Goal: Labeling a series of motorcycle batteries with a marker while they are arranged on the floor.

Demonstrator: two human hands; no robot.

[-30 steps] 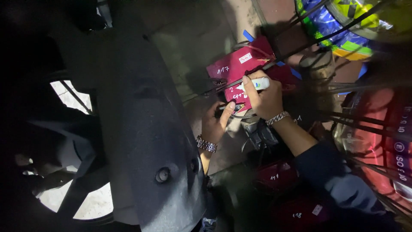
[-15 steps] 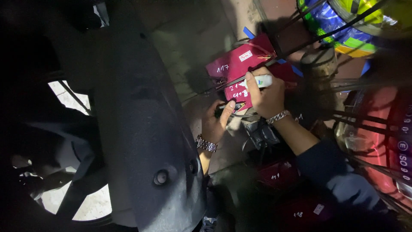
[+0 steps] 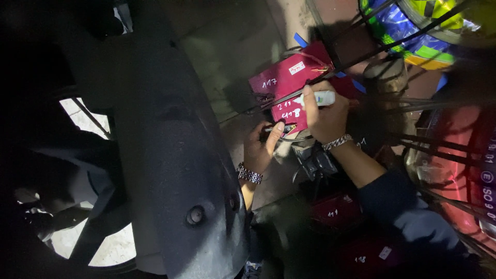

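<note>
Here the right hand [image 3: 326, 114] has its grip clamped on a white marker pen [image 3: 319, 98], the thumb laid along the barrel, and the pen's tip rests on the face of a dark red box [image 3: 289, 111] that bears white handwritten marks. Just above it lies a second red box [image 3: 281, 77] of the same kind, with a small white label near its upper edge. Both boxes are shut, so what they hold cannot be told. The left hand [image 3: 260, 149] sits just below and to the left of the marked box; its fingers are curled together around a small dark object [image 3: 276, 127] whose kind is too dim to make out, close against the box's lower edge. A metal watch [image 3: 250, 174] circles the left wrist and a chain bracelet [image 3: 337, 142] the right. Lower in the shadow lie two more red boxes [image 3: 336, 211], also closed and marked in white. Thin dark spokes [image 3: 413, 39] cross in front of the boxes and the hands. A broad dark curved mudguard [image 3: 175, 170] fills the left of the view.
</note>
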